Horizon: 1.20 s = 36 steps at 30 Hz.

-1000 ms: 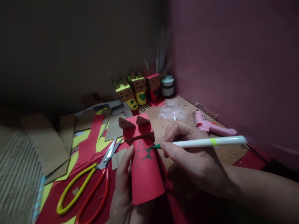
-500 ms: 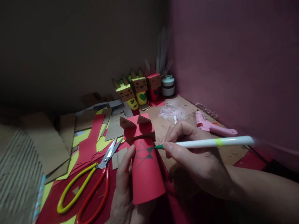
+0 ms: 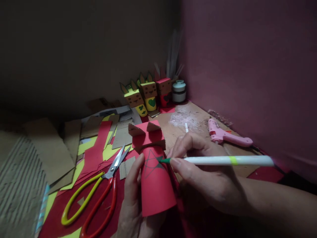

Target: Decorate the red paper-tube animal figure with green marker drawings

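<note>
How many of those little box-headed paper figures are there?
4. One red figure is in the left hand; at the back are a leftmost yellow figure, a middle yellow figure and another red figure beside the pale container. More may be hidden behind.

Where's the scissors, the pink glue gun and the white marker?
Scissors (image 3: 110,173): head view, on the metal near the pivot.
Pink glue gun (image 3: 232,138): head view, on its handle.
White marker (image 3: 215,160): head view, on its barrel.

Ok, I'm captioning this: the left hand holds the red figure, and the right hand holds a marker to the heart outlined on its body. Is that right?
The outline is a star, not a heart, as the head view shows. The left hand does hold the red figure, and the right hand holds a marker to it.
</note>
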Tool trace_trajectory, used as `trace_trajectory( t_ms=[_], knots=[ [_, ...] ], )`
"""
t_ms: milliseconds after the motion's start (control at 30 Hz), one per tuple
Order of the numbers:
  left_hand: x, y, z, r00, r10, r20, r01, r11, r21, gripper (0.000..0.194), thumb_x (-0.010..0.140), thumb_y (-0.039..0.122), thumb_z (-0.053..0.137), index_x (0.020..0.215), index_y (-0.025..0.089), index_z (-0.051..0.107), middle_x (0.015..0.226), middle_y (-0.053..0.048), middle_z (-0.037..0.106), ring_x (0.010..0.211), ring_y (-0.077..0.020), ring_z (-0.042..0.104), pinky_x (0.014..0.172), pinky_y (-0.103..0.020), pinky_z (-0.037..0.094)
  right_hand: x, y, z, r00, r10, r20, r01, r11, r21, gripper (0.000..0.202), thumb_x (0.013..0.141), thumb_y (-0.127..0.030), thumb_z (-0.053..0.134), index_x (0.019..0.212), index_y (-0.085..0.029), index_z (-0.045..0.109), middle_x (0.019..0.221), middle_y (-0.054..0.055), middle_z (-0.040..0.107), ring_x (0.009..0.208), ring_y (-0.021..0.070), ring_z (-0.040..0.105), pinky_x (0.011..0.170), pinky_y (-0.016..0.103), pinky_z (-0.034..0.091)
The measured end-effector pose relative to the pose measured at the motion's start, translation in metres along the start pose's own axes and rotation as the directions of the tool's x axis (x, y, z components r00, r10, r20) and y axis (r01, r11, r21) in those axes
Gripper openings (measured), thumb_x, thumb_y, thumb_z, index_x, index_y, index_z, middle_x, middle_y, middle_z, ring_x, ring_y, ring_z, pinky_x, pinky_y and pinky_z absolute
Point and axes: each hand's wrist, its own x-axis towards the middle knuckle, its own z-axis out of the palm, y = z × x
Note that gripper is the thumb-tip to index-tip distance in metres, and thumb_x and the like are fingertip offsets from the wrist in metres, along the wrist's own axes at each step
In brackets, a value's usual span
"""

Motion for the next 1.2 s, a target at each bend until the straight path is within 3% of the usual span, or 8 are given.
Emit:
trace_trajectory(
  t_ms=[167, 367, 700, 967, 1200],
  knots=[
    [-0.0005, -0.0013, 0.0006, 1.000, -0.004, -0.011, 0.004, 1.000, -0.006, 0.065, 0.093, 0.032, 0.072, 0.152, 0.040, 0.047, 0.148, -0.005, 0.064, 0.127, -0.0308, 0.068, 0.111, -0.045, 0.055, -0.0001, -0.0026, 0.0023, 0.998, -0.008, -0.056, 0.008, 1.000, 0.001, 0.017, 0.089, -0.022, 0.070, 0.077, -0.023, 0.058, 0.073, -0.001, 0.060, 0.063, 0.0128, 0.052, 0.054, 0.025, 0.042],
    [-0.0001, 0.0017, 0.0057, 0.999, 0.010, -0.040, -0.011, 1.000, -0.014, 0.063, 0.093, 0.032, 0.074, 0.150, 0.040, 0.050, 0.145, -0.004, 0.066, 0.126, -0.0298, 0.068, 0.114, -0.046, 0.052, -0.0037, -0.0004, 0.0021, 1.000, -0.018, -0.014, 0.019, 0.999, 0.032, 0.014, 0.093, -0.029, 0.070, 0.083, -0.025, 0.061, 0.077, 0.001, 0.063, 0.073, 0.0164, 0.058, 0.060, 0.027, 0.048],
    [-0.0004, 0.0021, 0.0053, 1.000, -0.002, -0.014, 0.001, 1.000, -0.029, 0.064, 0.094, 0.035, 0.072, 0.152, 0.043, 0.046, 0.141, 0.000, 0.068, 0.121, -0.0251, 0.071, 0.108, -0.038, 0.057, -0.0038, -0.0012, -0.0003, 1.000, -0.001, -0.029, -0.002, 0.996, -0.094, 0.009, 0.092, -0.028, 0.071, 0.086, -0.024, 0.065, 0.083, 0.002, 0.066, 0.073, 0.0164, 0.058, 0.061, 0.028, 0.050],
    [0.0000, 0.0028, 0.0083, 1.000, 0.006, -0.025, -0.007, 1.000, -0.018, 0.067, 0.092, 0.032, 0.074, 0.152, 0.037, 0.046, 0.135, -0.008, 0.071, 0.116, -0.0297, 0.073, 0.107, -0.046, 0.058, -0.0031, -0.0060, -0.0019, 1.000, 0.006, -0.001, -0.006, 0.994, -0.109, 0.014, 0.089, -0.023, 0.069, 0.078, -0.024, 0.061, 0.076, 0.002, 0.062, 0.071, 0.0186, 0.056, 0.056, 0.029, 0.047],
    [-0.0004, 0.0024, 0.0061, 1.000, 0.003, -0.024, -0.004, 1.000, -0.005, 0.069, 0.092, 0.032, 0.074, 0.154, 0.035, 0.045, 0.136, -0.009, 0.070, 0.118, -0.0314, 0.073, 0.105, -0.045, 0.059, -0.0037, -0.0055, -0.0027, 0.999, 0.026, 0.020, -0.023, 0.993, -0.117, 0.011, 0.092, -0.025, 0.068, 0.083, -0.025, 0.062, 0.075, 0.002, 0.062, 0.073, 0.0189, 0.058, 0.057, 0.028, 0.047]
  ],
)
